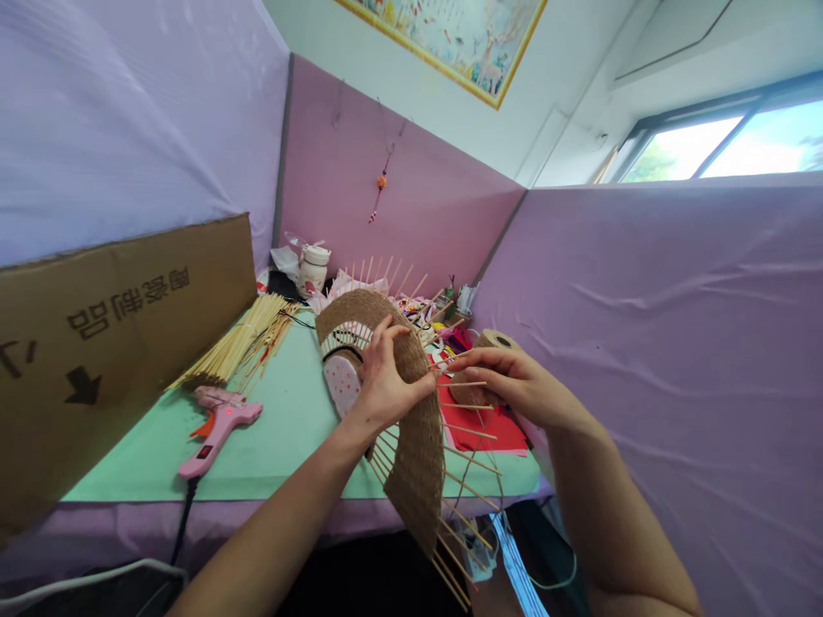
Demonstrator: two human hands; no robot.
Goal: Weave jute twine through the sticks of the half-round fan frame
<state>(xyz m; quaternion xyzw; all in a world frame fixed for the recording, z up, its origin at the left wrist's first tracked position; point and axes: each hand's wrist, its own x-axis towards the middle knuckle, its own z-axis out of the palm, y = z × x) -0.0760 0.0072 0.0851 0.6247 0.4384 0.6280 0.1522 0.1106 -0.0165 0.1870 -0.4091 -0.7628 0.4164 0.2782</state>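
A curved brown woven piece (415,428) with thin wooden sticks poking out along its outer edge stands tilted in front of me. My left hand (389,377) is closed over its band, fingers on the far upper part and thumb by the outer edge. At that edge, my right hand (495,377) pinches close to one protruding stick (464,385); what lies between its fingertips is too small to make out. Behind the right hand stands a brown roll (496,339). A pale spotted pad (342,383) shows beside the inner side of the weave.
On the green tabletop (283,446) lie a pink glue gun (222,428) with its cord and a bundle of thin sticks (241,338). A cardboard box (129,343) stands left. Red sheets (495,428) lie right; a white jar (314,267) stands at the back.
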